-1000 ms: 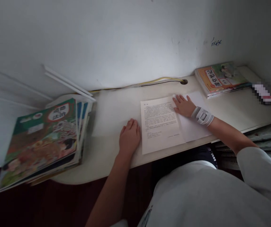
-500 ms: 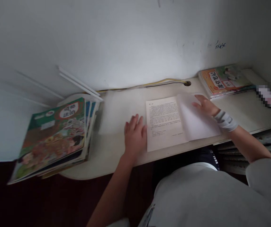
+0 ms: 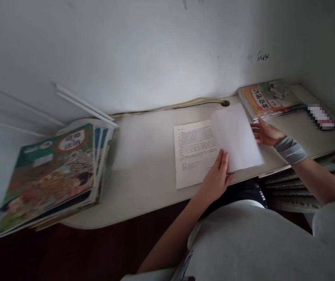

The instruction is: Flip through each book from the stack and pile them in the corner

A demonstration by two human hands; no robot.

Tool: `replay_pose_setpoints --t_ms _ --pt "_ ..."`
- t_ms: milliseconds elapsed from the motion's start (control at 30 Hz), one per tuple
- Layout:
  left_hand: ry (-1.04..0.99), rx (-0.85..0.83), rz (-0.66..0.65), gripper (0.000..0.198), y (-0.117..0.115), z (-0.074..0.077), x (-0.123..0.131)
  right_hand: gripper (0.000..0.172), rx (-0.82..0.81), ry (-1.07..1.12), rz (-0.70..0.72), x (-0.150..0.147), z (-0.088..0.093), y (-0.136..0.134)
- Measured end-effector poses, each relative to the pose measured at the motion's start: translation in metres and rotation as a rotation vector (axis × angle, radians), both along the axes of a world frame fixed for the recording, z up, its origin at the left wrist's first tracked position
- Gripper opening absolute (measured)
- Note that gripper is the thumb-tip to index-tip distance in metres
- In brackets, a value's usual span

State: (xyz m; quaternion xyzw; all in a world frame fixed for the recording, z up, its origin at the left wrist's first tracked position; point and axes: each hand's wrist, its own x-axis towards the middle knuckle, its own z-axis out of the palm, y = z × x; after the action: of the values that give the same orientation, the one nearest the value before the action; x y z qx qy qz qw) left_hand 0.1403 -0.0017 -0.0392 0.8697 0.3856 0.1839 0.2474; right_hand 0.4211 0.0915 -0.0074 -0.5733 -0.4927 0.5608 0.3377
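White paper sheet (image 3: pixel 234 136) raised above the black-printed white page (image 3: pixel 192 154), bare left grip (image 3: pixel 216 181) clamped on its lower edge, grey-braced right grip (image 3: pixel 267 132) open just beside it

A white paper sheet (image 3: pixel 234 137) lifts, tilted, above a flat printed page (image 3: pixel 192 156).

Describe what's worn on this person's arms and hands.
The left hand and right hand wear no gloves. A grey wrist band wraps the right wrist, and a pale grey sleeve shows at the right arm.
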Motion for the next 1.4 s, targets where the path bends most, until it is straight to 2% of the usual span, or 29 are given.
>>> replay_pose_setpoints --t_ms 100,167,300,367,433,500,567,700,867,967,1033,1133,1200,1233,1300,1400 --pt "-0.023 -0.033 -0.044 0.075 -0.001 0.011 -0.017 0.075 0.048 -0.013 0.042 -0.028 -0.006 0.004" --pt "-0.054 0.012 0.011 0.069 0.007 0.015 -0.036 0.071 0.147 0.003 0.109 -0.051 -0.010 0.006" --pt "-0.096 0.150 0.391 0.056 0.042 0.008 -0.090 0.066 0.410 0.006 0.345 -0.094 -0.016 0.010" --pt "-0.097 0.117 0.556 0.054 0.058 0.001 -0.117 0.069 0.550 -0.116 0.449 -0.112 -0.019 0.012" --pt "-0.122 0.013 0.644 0.050 0.068 -0.005 -0.135 0.074 0.666 -0.306 0.543 -0.127 -0.023 0.012" --pt "-0.211 -0.115 0.690 0.047 0.070 -0.007 -0.143 0.081 0.717 -0.495 0.620 -0.143 -0.026 0.011" --pt "-0.382 -0.240 0.730 0.045 0.069 -0.005 -0.144 0.084 0.719 -0.656 0.665 -0.158 -0.023 0.008" --pt "-0.743 -0.481 0.769 0.044 0.068 0.001 -0.141 0.084 0.747 -0.845 0.695 -0.187 -0.009 0.005" --pt "-0.858 -0.588 0.794 0.053 0.072 0.004 -0.145 0.080 0.764 -0.949 0.785 -0.215 0.001 0.005" --pt "-0.728 -0.529 0.744 0.059 0.075 0.003 -0.149 0.079 0.753 -0.958 0.805 -0.222 0.005 0.008" --pt "-0.536 -0.345 0.704 0.062 0.078 0.007 -0.148 0.077 0.749 -0.945 0.798 -0.222 0.008 0.012" --pt "-0.237 0.037 0.547 0.062 0.087 0.025 -0.132 0.076 0.750 -0.938 0.785 -0.220 0.012 0.019" --pt "-0.066 0.164 0.378 0.057 0.096 0.041 -0.114 0.075 0.769 -0.942 0.801 -0.220 0.010 0.022" --pt "0.028 0.176 0.316 0.056 0.102 0.048 -0.105 0.073 0.782 -0.943 0.815 -0.220 0.008 0.023" --pt "0.233 0.136 0.286 0.059 0.115 0.055 -0.092 0.071 0.795 -0.951 0.824 -0.217 0.004 0.024" --pt "0.474 0.040 0.365 0.068 0.132 0.044 -0.092 0.074 0.769 -1.003 0.775 -0.203 -0.003 0.023"
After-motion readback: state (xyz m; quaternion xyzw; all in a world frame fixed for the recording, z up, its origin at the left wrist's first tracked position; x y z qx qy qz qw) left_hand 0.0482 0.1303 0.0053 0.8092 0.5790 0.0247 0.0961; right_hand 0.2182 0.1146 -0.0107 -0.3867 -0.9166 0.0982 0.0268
